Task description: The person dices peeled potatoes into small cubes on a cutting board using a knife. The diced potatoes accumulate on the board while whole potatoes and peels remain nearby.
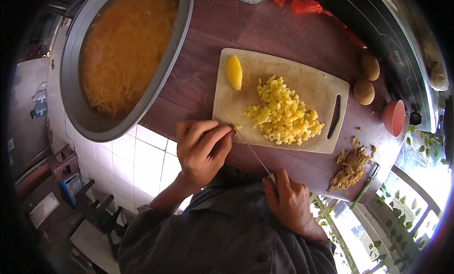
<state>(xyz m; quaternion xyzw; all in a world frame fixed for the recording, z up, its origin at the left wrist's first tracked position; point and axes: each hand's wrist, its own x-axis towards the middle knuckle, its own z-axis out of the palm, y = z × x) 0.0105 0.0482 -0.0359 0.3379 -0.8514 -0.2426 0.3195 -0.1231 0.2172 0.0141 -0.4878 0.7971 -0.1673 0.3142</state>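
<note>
My right hand [289,201] grips the handle of a kitchen knife [253,151], its thin blade slanting up and left over the near edge of a cutting board [305,66]. At the blade's tip, the fingers of my left hand [204,150] pinch together on a small yellow potato piece [238,126], mostly hidden by the fingertips. A heap of diced potato [283,111] covers the middle of the board. One peeled potato wedge [234,72] lies near the board's far left corner.
Left stands a large grey basin [150,120] of shredded food in orange-brown liquid. Along the right are two unpeeled potatoes [364,92], a pink bowl [393,118], a peelings pile [351,167] and a green-handled peeler [365,187]. A black Rinnai stove [383,43] borders the brown table [212,36].
</note>
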